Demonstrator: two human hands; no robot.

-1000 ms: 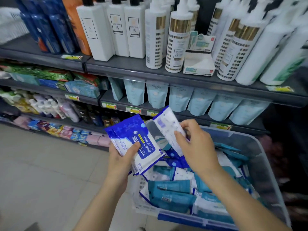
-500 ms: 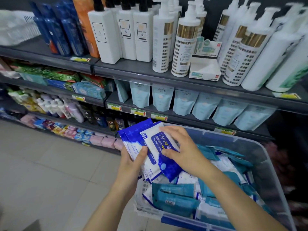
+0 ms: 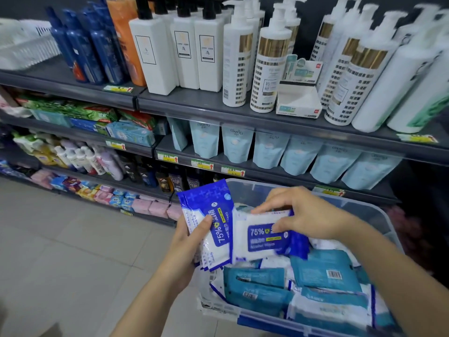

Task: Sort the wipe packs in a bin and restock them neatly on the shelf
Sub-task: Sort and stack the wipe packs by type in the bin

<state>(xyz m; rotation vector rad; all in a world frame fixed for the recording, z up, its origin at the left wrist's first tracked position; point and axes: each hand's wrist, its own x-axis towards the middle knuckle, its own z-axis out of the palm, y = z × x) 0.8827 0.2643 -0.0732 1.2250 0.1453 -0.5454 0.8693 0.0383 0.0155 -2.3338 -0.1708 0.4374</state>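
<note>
hands (image 3: 245, 229) gripping wipe packs (image 3: 261, 237), bin (image 3: 374, 212), shelf (image 3: 206, 103)

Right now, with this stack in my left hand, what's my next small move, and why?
Probably turn the pack in your right hand and lay it onto the stack in your left hand: both show the same blue 75% label, but the pack lies crosswise to the stack.

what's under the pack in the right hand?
Teal wipe packs lie loose in the bin below the pack that the right hand grips. What sits directly beneath it, and the bin floor, are covered.
</note>
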